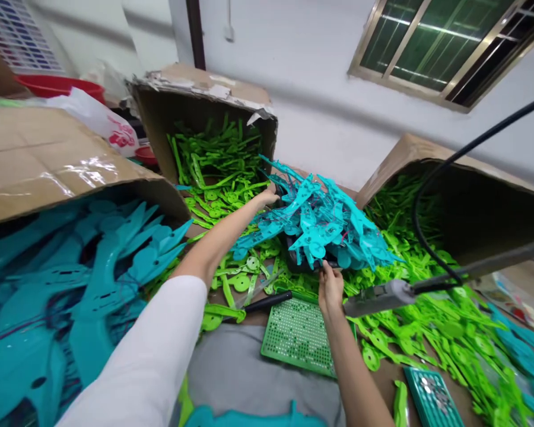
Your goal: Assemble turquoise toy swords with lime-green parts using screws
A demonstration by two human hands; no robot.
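Observation:
A heap of teal plastic parts [320, 222] is piled in a dark container [299, 261] at the middle of the table. My left hand [267, 196] reaches over to the far left side of the heap and grips it there. My right hand [329, 287] holds the near edge of the dark container under the pile, fingers closed on it. Bright green plastic parts [231, 279] lie spread all over the table beneath and around the heap.
Three tipped cardboard boxes stand around: one with teal parts [93, 267] at left, one with green parts [213, 154] behind, one [471, 201] at right. A green perforated tray [298, 335] lies in front. A tool [382, 296] with black cable hangs right.

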